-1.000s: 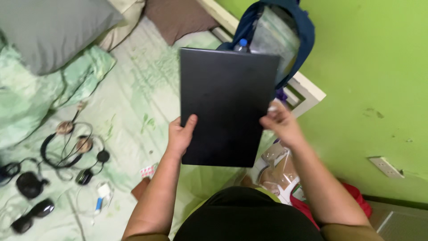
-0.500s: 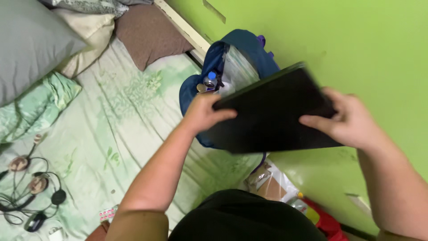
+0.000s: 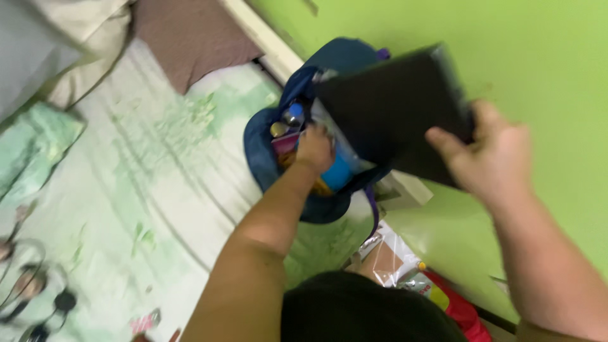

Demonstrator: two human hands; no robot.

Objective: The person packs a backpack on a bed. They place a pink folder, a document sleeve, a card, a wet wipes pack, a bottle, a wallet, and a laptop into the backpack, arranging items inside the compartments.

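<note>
My right hand [image 3: 491,158] grips the near edge of a flat black laptop [image 3: 392,107], which is tilted over the mouth of a blue backpack [image 3: 278,126] leaning against the green wall. My left hand [image 3: 315,149] is inside the backpack's opening, fingers curled among its contents; whether it holds anything there I cannot tell. Inside the bag I see a blue-capped bottle [image 3: 292,114], a blue container [image 3: 341,171] and pink and orange items. The laptop hides the far side of the bag.
The bag sits on a bed with a pale green patterned sheet [image 3: 145,183]. Pillows [image 3: 183,31] lie at the head. Headphones and cables [image 3: 31,291] rest at the lower left. A clear plastic bag [image 3: 392,259] and a red item [image 3: 456,307] lie on the floor by the wall.
The laptop has moved toward the backpack and tilted over its opening. My left hand has let go of the laptop and gone into the bag; only my right hand holds it now.
</note>
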